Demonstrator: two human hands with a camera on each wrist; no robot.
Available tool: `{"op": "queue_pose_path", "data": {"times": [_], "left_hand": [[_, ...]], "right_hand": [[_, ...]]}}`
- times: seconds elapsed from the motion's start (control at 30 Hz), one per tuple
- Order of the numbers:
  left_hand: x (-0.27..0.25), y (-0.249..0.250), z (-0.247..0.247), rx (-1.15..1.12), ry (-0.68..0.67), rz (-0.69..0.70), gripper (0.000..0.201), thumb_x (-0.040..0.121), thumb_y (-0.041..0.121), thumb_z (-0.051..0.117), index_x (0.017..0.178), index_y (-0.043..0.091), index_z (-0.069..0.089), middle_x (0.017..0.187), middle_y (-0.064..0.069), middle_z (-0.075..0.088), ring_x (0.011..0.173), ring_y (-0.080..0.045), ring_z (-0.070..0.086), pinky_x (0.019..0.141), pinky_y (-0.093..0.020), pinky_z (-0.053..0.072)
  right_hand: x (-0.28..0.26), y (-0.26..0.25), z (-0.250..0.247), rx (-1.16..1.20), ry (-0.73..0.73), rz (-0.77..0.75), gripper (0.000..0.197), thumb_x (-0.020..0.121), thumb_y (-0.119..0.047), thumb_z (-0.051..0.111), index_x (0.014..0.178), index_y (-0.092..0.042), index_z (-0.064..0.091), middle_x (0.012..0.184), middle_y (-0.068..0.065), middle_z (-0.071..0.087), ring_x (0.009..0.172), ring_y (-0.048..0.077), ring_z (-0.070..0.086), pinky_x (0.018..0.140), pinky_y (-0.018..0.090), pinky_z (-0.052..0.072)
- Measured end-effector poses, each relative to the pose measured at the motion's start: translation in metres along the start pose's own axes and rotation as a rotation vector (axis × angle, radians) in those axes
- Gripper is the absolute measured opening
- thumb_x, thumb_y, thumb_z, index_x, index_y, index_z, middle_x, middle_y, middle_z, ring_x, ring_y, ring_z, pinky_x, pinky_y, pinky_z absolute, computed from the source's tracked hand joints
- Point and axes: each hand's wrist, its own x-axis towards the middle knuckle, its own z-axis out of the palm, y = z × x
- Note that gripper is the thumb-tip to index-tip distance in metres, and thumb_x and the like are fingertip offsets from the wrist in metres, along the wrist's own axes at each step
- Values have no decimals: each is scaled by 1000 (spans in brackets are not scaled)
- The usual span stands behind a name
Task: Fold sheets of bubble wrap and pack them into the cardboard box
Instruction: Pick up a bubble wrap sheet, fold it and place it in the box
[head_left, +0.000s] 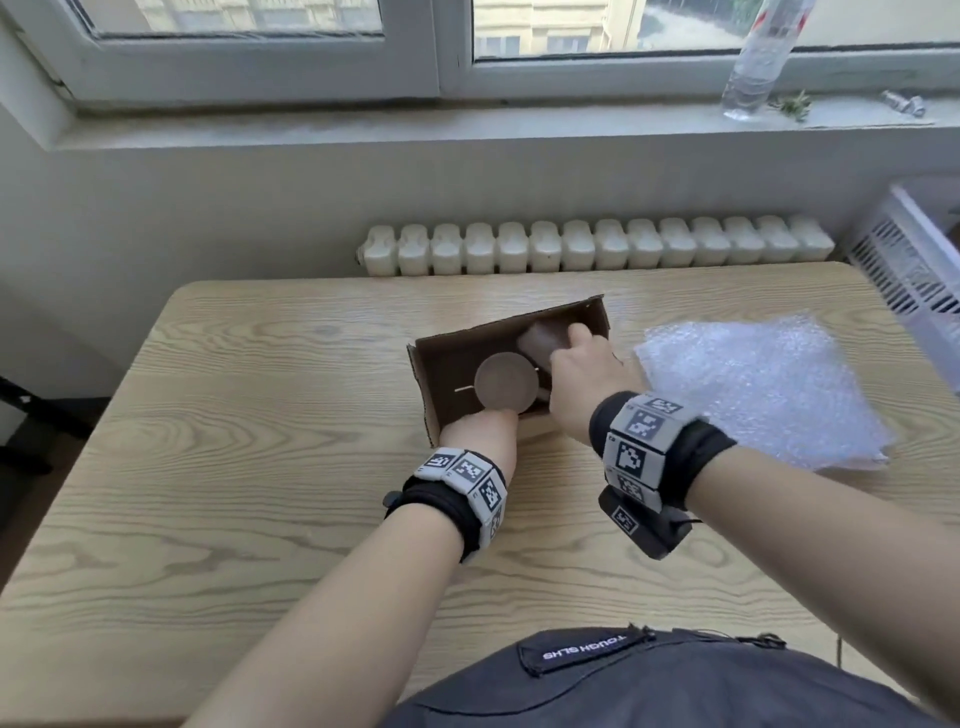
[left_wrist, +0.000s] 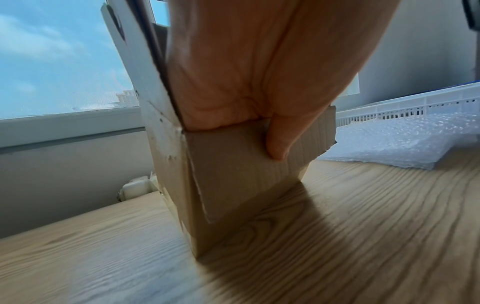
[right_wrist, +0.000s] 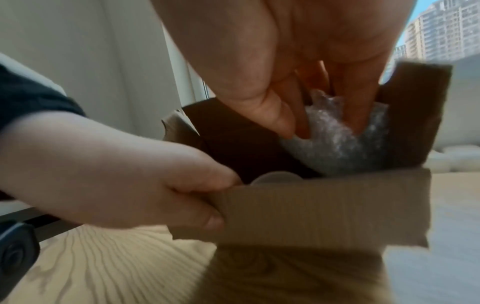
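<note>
Left hand (head_left: 480, 434) grips the near wall of the cardboard box (head_left: 457, 343) on the table (head_left: 260, 415), fingers tucked inside out of sight. Right hand (head_left: 589, 382) is down in the box clutching a folded wad of bubble wrap (right_wrist: 335, 142), mostly hidden. Spare sheets (head_left: 763, 384) lie just right; the round grey thing (head_left: 506, 387) inside is too blurry to identify.

Wooden table (head_left: 260, 467) filling centre frame, white radiator (head_left: 597, 249) behind it, plastic bottle (head_left: 758, 62) on windowsill upper right, white crate (head_left: 914, 270) at right edge
</note>
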Motion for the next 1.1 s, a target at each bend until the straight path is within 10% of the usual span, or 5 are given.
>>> {"op": "queue_pose_path", "data": {"times": [0.47, 0.93, 1.1], "left_hand": [[0, 5, 16, 44, -26, -8, 37, 92, 1, 37, 126, 12, 49, 125, -11, 56, 114, -32, 57, 83, -37, 47], [8, -4, 8, 89, -64, -13, 36, 92, 4, 40, 126, 13, 48, 124, -11, 56, 111, -31, 58, 80, -34, 47], [13, -7, -5, 82, -44, -6, 27, 91, 8, 41, 115, 14, 52, 112, -8, 60, 101, -29, 60, 70, -30, 42]], "right_hand": [[38, 0, 60, -8, -377, 146, 57, 94, -16, 45, 147, -10, 23, 154, 14, 18, 139, 34, 27, 110, 40, 31], [40, -1, 63, 103, -270, 189, 65, 90, -21, 51, 148, -15, 21, 156, 13, 5, 141, 32, 21, 110, 44, 30], [28, 0, 56, 83, -90, 56, 41, 94, -29, 40, 129, -9, 49, 135, 14, 47, 124, 32, 44, 100, 39, 38]]}}
